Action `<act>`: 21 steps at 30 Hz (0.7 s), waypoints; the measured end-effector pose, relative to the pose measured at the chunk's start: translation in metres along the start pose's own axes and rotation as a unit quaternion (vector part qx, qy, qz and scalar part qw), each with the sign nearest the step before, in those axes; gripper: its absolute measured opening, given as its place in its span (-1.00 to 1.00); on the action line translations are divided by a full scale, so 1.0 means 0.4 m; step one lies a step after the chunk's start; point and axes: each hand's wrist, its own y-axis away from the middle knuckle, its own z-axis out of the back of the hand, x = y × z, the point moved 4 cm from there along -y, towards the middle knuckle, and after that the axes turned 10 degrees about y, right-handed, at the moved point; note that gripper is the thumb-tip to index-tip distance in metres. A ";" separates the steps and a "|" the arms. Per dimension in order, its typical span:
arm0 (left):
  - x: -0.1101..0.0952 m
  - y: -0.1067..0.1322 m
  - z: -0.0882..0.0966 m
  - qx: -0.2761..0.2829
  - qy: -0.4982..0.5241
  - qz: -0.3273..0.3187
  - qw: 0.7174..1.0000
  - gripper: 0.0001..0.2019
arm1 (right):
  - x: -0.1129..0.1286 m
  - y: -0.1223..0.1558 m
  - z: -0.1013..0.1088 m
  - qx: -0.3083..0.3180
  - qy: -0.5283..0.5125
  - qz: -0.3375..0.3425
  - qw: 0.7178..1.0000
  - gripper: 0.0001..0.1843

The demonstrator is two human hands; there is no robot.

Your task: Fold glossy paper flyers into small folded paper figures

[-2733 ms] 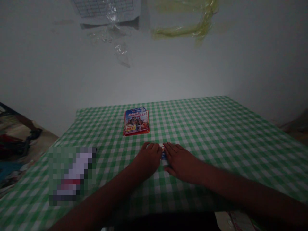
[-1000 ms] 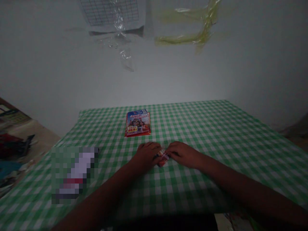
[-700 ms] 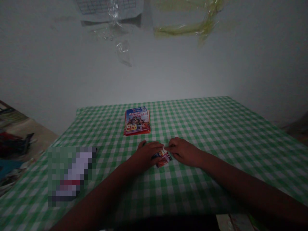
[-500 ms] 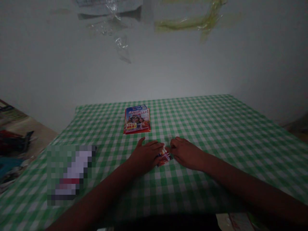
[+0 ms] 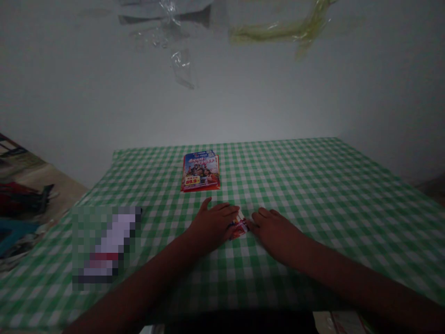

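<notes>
A small folded piece of printed paper (image 5: 239, 226), red, white and blue, lies on the green checked tablecloth (image 5: 313, 185). My left hand (image 5: 212, 225) lies flat on its left part with the fingers stretched out. Just to the right, my right hand (image 5: 274, 228) rests flat on the cloth, its fingertips touching the paper's right edge. Most of the paper is hidden under my left hand. A stack of colourful printed leaflets (image 5: 200, 171) lies farther back on the table.
A blurred-out object (image 5: 106, 246) sits at the left front of the table. The table stands against a pale wall (image 5: 243, 106) with torn tape and plastic remnants (image 5: 278, 28). Cluttered items lie on the floor at the left (image 5: 21, 204).
Both hands had pinched and lifted the folded paper; now they have flattened and press it down on the cloth. The right hand has slid slightly to the right.
</notes>
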 end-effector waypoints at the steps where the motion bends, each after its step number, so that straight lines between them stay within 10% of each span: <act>1: -0.001 0.000 0.001 0.002 -0.002 0.001 1.000 -0.64 | 0.004 0.000 0.004 0.005 0.002 0.005 1.000 -0.74; 21: -0.038 -0.003 0.010 -0.039 0.005 0.010 0.999 -0.68 | -0.027 0.001 0.050 -0.047 -0.144 0.047 0.987 -0.72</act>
